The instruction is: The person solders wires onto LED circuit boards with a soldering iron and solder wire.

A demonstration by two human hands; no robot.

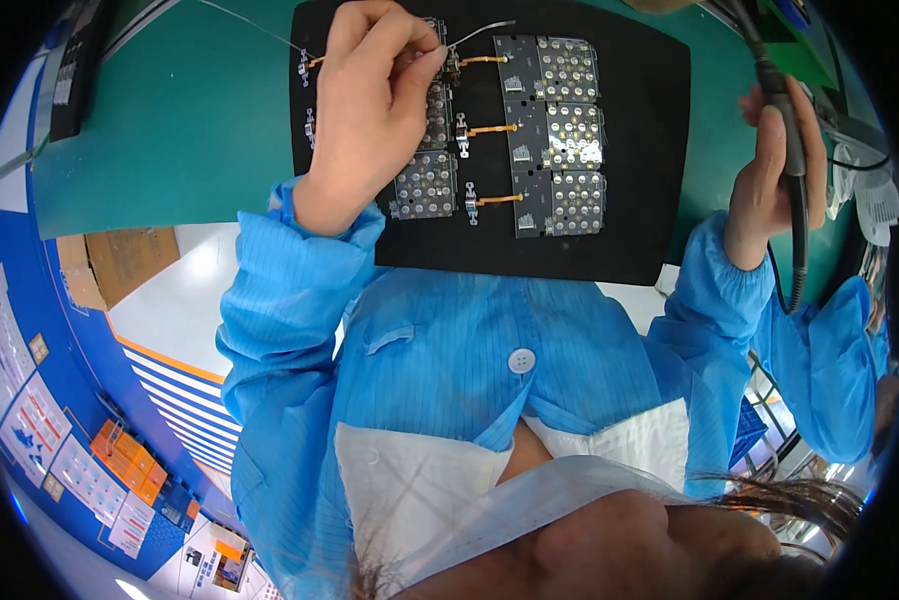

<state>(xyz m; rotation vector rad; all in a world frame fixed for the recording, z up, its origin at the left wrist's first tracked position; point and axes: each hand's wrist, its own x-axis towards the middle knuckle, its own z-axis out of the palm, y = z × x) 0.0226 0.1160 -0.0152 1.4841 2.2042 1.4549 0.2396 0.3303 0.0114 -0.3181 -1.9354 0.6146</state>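
My left hand (364, 120) is closed in a pinch on a thin silvery solder wire (484, 31), whose ends stick out on both sides of the fingers. Beneath that hand, circuit boards (426, 185) lie in a column, partly hidden by it. To their right, another column of dark circuit boards (575, 135) carries rows of round pale parts. Short orange flex strips (491, 128) join these boards to small metal connectors (462, 134). At the right, away from the boards, my right hand (754, 195) grips a black soldering iron (792, 130) with its cable hanging down. I cannot make out its tip.
The boards rest on a black mat (649, 130) over a green worktop (179, 150). A black, narrow tray-like object (74, 80) lies at far left. Cables and clutter crowd the right edge, near a blue sleeve (819, 370). A cardboard box (134, 262) sits below the worktop's left side.
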